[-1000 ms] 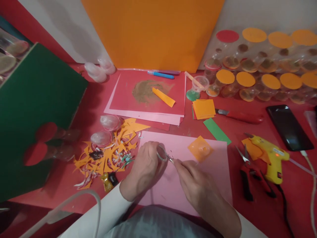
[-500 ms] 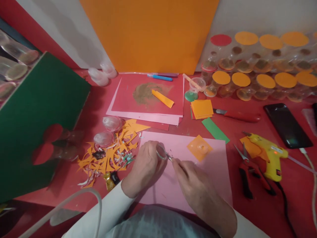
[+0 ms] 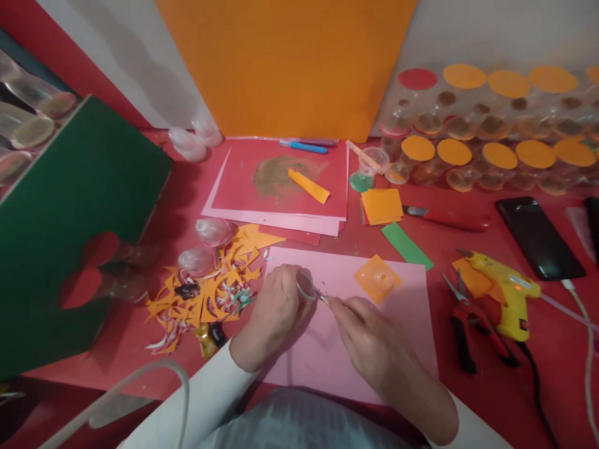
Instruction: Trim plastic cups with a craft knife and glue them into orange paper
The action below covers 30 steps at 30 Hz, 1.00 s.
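My left hand point(image 3: 276, 305) is closed around a small clear plastic cup point(image 3: 306, 285), its round rim tilted toward my right hand. My right hand point(image 3: 367, 337) pinches a thin metal-tipped tool point(image 3: 322, 297), its tip at the cup's rim; most of the tool is hidden in my fingers, so its kind does not show. Under both hands lies a pink sheet point(image 3: 322, 368) with a few tiny scraps on it. To the right on that sheet, an orange paper square point(image 3: 367, 274) carries a clear plastic piece point(image 3: 384, 279).
Orange paper scraps point(image 3: 201, 305) and clear plastic cups point(image 3: 213, 231) lie left. Right are a yellow glue gun point(image 3: 510, 290), red-handled snips point(image 3: 477, 330), a phone point(image 3: 538, 237) and a red knife point(image 3: 453, 218). A green panel point(image 3: 93, 218) stands left; orange-topped plastic pieces point(image 3: 453, 151) line the back right.
Both hands stay nearly in place, the cup and tool tip still together. My right hand has shifted very slightly to the right; the whole view has moved a little.
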### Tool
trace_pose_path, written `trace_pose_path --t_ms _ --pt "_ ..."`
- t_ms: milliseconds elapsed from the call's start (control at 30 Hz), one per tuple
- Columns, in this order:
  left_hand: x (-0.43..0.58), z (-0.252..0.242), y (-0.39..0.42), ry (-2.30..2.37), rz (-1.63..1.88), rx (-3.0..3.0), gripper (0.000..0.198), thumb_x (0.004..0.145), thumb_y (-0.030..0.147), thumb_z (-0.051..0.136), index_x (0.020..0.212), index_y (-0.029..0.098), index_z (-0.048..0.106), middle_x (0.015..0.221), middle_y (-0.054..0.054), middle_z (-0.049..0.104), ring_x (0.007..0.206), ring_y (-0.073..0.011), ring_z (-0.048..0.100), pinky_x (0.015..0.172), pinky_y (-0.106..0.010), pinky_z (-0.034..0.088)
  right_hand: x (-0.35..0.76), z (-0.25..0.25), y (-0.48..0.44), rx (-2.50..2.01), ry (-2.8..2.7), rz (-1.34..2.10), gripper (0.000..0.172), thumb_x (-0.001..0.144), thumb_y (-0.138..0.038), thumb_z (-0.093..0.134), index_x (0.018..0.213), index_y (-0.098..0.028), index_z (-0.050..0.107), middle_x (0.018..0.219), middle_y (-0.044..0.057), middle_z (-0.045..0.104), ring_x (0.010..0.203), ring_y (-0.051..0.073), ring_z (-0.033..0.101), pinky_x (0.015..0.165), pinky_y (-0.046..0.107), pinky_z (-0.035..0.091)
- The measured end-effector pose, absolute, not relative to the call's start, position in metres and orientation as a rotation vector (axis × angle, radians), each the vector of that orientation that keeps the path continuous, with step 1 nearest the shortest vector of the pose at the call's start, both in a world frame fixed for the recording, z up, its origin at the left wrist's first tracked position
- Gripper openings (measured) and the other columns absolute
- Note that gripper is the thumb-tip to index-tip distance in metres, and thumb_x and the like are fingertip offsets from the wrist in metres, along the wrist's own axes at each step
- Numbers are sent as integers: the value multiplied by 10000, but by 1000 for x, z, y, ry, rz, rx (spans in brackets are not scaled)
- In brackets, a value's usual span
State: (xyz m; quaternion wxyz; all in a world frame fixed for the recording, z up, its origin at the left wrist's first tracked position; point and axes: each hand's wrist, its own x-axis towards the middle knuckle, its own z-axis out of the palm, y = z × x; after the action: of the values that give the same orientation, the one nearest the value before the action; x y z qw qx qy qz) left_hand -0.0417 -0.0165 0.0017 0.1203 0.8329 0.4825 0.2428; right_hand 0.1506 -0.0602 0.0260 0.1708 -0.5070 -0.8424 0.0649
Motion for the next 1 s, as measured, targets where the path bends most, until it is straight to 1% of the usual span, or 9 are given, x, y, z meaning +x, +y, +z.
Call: trace_pose_path --t_ms 67,167,300,467,567,667,800,867,1000 --pt "-41 2 -17 1417 697 2422 146 879 171 533 1018 178 490 870 -75 648 760 -219 625 670 -340 493 149 27 -60 -1440 -2432 153 424 854 7 414 1125 -138 706 738 51 659 575 143 617 450 231 420" --pt "-41 3 -16 1408 675 2398 130 860 170 531 989 175 519 859 -78 651 758 -223 628 672 -348 500 147 25 -63 -1445 -2455 81 422 837 14 434 1135 -113 705 755 63 654 576 150 615 437 238 415" --pt "-42 2 -16 1413 660 2382 143 840 170 529 982 175 551 844 -72 648 755 -221 628 668 -348 502 142 22 -68 -1422 -2436 6 439 821 33 434 1156 -86 690 826 97 676 602 154 636 430 231 441" --pt "-41 2 -16 1420 662 2403 150 833 168 527 982 181 537 849 -66 637 748 -214 620 667 -342 508 137 28 -69 -1418 -2455 -106 465 763 69 398 1099 -32 702 781 114 676 567 163 635 413 247 472" --pt "-41 2 -16 1413 685 2430 151 836 154 518 984 181 519 838 -63 626 732 -212 612 656 -337 507 137 29 -69 -1404 -2477 -125 468 758 71 400 1099 -25 704 784 123 682 578 177 637 449 267 509" --pt "-42 2 -16 1410 709 2440 153 843 155 523 992 180 503 831 -60 620 717 -209 606 642 -332 499 140 24 -71 -1399 -2492 -72 462 794 53 419 1147 -60 695 805 119 682 625 179 641 497 258 523" --pt "-43 1 -16 1390 712 2407 157 850 159 533 1001 188 498 840 -50 622 718 -199 610 651 -324 492 148 19 -70 -1429 -2449 78 417 854 16 471 1188 -108 687 818 91 673 637 156 643 494 225 471" --pt "-43 2 -16 1388 719 2398 144 860 163 530 1000 185 503 842 -53 624 721 -200 610 650 -324 487 152 20 -68 -1439 -2426 159 387 873 -4 481 1178 -116 691 807 75 674 618 145 640 485 223 450" --pt "-42 2 -16 1413 719 2391 115 875 174 533 988 185 512 821 -46 620 697 -195 599 638 -323 476 154 26 -62 -1457 -2386 268 369 906 -40 421 1128 -147 695 751 42 671 593 144 642 471 224 446"
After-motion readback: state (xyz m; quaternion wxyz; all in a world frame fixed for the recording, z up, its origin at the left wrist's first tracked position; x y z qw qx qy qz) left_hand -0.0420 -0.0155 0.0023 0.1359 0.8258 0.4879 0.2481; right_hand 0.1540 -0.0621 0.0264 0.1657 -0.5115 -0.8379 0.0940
